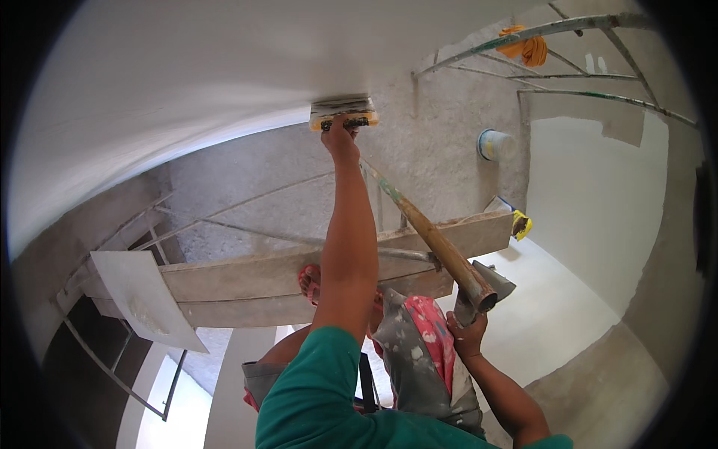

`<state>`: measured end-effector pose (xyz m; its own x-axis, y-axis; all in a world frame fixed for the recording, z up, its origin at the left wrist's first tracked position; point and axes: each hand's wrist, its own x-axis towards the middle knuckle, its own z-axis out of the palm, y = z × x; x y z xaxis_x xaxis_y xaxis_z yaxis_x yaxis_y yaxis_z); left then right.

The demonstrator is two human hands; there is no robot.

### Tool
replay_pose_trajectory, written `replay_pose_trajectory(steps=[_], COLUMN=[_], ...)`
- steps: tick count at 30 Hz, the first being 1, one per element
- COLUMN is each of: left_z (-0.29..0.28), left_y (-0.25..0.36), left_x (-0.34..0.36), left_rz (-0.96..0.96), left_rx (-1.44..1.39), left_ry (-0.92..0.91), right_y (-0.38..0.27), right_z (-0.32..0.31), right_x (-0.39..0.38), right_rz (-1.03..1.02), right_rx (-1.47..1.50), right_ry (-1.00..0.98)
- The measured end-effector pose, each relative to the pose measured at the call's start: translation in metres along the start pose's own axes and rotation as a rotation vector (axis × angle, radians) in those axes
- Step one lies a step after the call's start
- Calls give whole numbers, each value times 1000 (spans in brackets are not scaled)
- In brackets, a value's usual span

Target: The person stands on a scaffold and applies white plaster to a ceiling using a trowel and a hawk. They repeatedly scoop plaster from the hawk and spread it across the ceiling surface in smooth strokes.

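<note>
Head view: left hand (342,138) grips scraper (342,110), long axis crosswise, edge pointing away; right hand (468,336) by pole (436,236) (grip unclear).

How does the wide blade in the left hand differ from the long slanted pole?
The wide blade is flat and broad, while the pole is long and round. The wide blade is pale with dark streaks; the pole is mostly brown, with green toward its far end. The wide blade sits crosswise in the left hand; the pole runs diagonally. Both look stained.
</note>
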<state>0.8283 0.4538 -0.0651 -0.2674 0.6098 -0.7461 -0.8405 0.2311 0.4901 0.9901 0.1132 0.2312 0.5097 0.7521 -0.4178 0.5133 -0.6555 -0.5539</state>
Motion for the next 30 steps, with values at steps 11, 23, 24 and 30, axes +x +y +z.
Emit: replay_pose_trajectory(steps=[11,23,24,30], left_z=[89,217,223,235], left_y=[93,228,242,292], left_x=[-142,-388,-408,-477], left_rz=[152,421,475,663], left_rx=[-34,71,82,34], left_ry=[-43,-290,-324,-552], right_y=[17,28,34,36], right_z=[4,-9,-5,0], right_x=[19,9,9,14], right_rz=[-109,-95,-78,46], right_rx=[64,153,119,184], right_ry=[-29,44,39,13])
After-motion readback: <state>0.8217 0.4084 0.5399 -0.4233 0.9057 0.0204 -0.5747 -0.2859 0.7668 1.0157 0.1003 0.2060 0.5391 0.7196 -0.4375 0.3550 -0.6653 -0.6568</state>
